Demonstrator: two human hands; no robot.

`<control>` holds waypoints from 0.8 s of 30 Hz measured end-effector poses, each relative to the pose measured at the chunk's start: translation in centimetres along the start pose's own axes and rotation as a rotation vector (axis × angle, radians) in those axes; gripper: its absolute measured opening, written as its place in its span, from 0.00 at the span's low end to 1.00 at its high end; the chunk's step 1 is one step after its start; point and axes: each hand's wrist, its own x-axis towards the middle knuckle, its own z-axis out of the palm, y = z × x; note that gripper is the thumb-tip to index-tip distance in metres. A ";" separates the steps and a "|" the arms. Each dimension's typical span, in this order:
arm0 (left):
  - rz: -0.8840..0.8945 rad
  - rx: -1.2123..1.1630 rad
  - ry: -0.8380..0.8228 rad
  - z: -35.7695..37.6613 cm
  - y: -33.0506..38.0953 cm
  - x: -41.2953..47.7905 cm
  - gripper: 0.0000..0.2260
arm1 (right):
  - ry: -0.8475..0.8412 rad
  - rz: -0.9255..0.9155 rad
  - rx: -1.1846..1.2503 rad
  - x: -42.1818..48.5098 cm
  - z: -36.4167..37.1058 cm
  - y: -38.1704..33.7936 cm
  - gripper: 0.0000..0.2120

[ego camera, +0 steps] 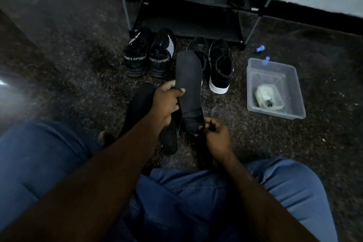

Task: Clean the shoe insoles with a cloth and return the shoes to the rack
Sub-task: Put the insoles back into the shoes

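Note:
A black insole [189,84] is held up over the floor, toe end pointing away from me. My left hand [167,102] grips its left edge near the middle, thumb on top. My right hand [215,135] pinches its heel end. Two more dark insoles [137,108] lie on the floor under my left hand. A pair of black "SPORT" sneakers [149,55] stands in front of the rack [186,2]. Beside them is a pair of black shoes with white soles [221,67]. No cloth is plainly visible.
A clear plastic tub [275,88] with a whitish bundle inside sits on the dark carpet at the right. Two small blue objects [259,48] lie behind it. My legs in blue jeans [186,198] fill the foreground.

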 end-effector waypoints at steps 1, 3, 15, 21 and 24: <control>0.013 -0.006 0.016 0.1 0.7 0.5 0.08 | 0.005 -0.008 -0.006 0.3 -0.1 0.2 0.16; 0.049 -0.021 0.032 0.3 2.1 1.5 0.07 | 0.004 -0.021 -0.023 0.8 -0.2 0.4 0.17; 0.147 0.044 0.029 1.4 6.0 5.4 0.12 | 0.065 0.006 0.103 3.5 -0.4 -0.5 0.10; 0.111 0.120 -0.081 1.7 4.8 4.2 0.09 | 0.123 -0.005 0.125 3.5 -0.9 -0.3 0.09; 0.052 0.174 -0.105 1.8 3.8 3.6 0.12 | 0.139 -0.009 0.120 3.3 -0.9 -0.6 0.10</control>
